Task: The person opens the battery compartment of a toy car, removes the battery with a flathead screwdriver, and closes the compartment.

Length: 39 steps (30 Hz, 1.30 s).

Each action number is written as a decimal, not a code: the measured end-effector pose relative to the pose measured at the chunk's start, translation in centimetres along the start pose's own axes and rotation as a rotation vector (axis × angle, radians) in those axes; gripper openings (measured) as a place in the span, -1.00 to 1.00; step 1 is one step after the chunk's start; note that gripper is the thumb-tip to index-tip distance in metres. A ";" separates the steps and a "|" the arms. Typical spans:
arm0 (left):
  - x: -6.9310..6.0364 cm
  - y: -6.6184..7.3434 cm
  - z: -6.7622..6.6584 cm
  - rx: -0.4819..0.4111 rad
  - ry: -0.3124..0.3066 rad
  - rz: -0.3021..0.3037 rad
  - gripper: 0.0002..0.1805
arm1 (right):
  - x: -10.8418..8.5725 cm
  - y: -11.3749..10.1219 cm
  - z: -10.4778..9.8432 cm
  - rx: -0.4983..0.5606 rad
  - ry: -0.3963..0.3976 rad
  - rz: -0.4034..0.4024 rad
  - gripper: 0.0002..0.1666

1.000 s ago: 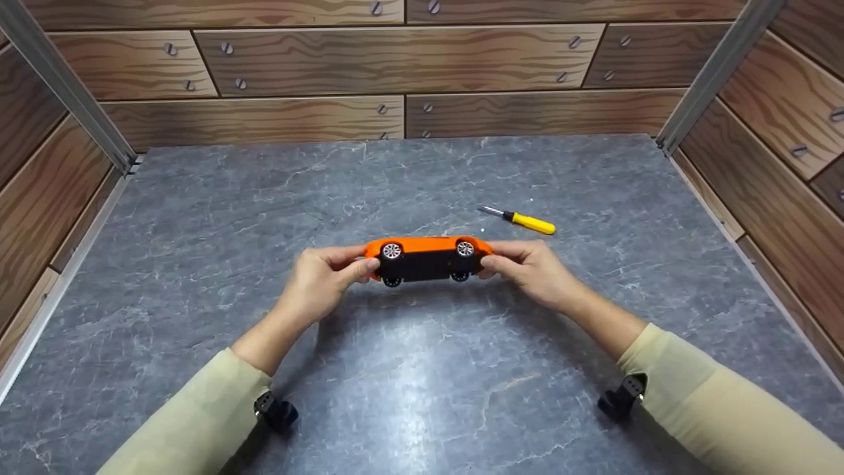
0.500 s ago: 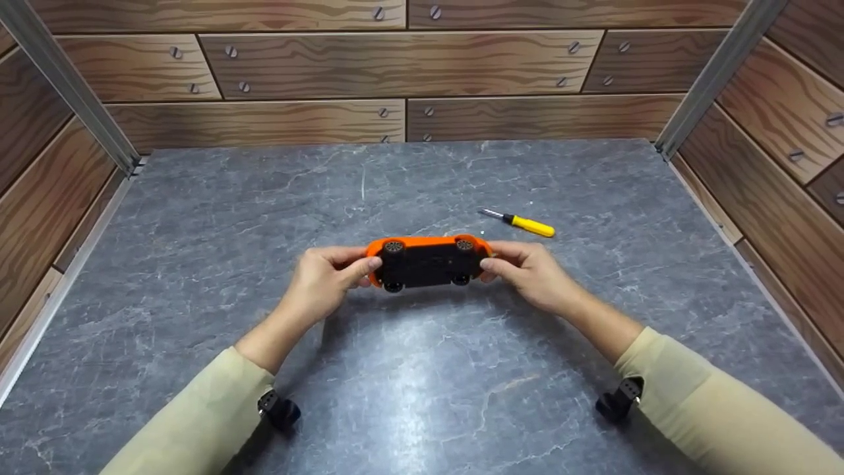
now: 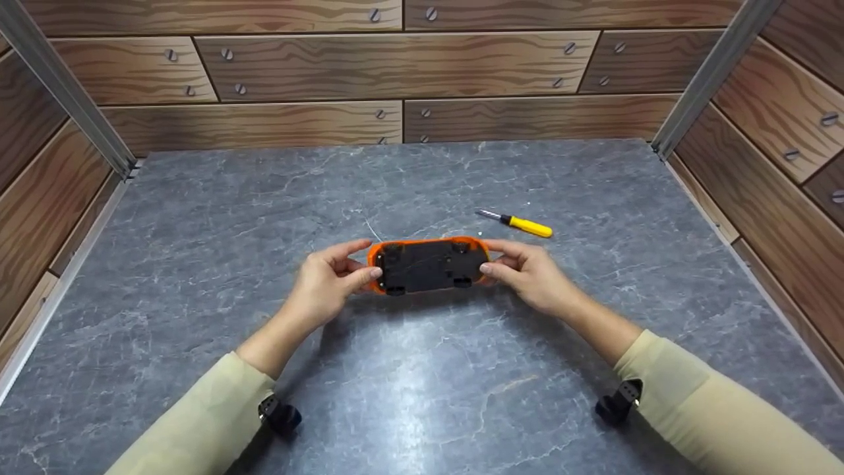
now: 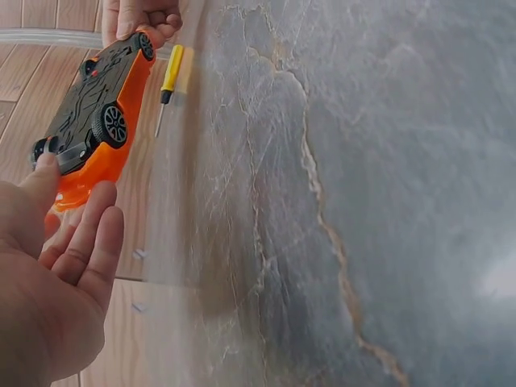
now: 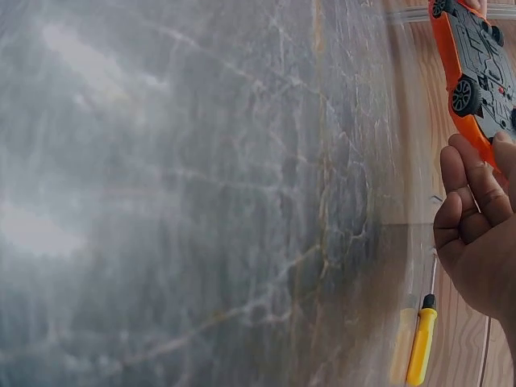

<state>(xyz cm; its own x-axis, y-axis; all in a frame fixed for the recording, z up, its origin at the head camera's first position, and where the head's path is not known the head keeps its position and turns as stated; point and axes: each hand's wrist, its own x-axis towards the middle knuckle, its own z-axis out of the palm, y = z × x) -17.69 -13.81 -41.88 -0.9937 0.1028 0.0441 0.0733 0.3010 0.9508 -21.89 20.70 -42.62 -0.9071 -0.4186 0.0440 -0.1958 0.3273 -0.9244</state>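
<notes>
An orange toy car [image 3: 428, 265] is held above the table between both hands, its black underside turned toward the head camera. My left hand [image 3: 323, 284] pinches its left end, with the thumb on the underside. At the right end, my right hand [image 3: 534, 274] grips it between thumb and fingers. The left wrist view shows the car's black chassis [image 4: 89, 101] and wheels, with the left thumb against the near end. In the right wrist view the same car [image 5: 476, 68] appears at the upper right, over the right fingers.
Beyond the car, toward the right, a screwdriver [image 3: 517, 223] with a yellow handle lies on the grey marbled table [image 3: 264, 191]. Wood-patterned walls [image 3: 395, 63] enclose the back and sides. Metal corner posts [image 3: 705, 72] stand at the back corners.
The toy car has been tilted so its underside faces the head camera more fully; its wheel faces no longer show there. The left index finger has lifted away from the car's end. The screwdriver stays put.
</notes>
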 end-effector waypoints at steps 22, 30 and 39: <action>0.1 -1.3 0.5 0.039 -0.106 -0.021 -0.34 | 0.4 0.8 -0.3 -0.084 -0.088 0.095 -0.28; 0.3 -1.7 0.7 0.027 -0.119 -0.089 -0.33 | 0.8 0.6 -0.2 -0.115 -0.098 0.130 -0.29; 0.6 -2.1 0.8 0.008 -0.121 -0.093 -0.34 | 1.0 0.9 -0.2 -0.144 -0.108 0.129 -0.30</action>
<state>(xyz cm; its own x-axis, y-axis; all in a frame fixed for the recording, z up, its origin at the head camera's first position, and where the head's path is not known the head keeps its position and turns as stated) -18.41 -13.62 -44.14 -0.9789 0.1872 -0.0815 -0.0172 0.3221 0.9466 -23.02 20.76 -43.38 -0.8846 -0.4510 -0.1189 -0.1393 0.4986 -0.8556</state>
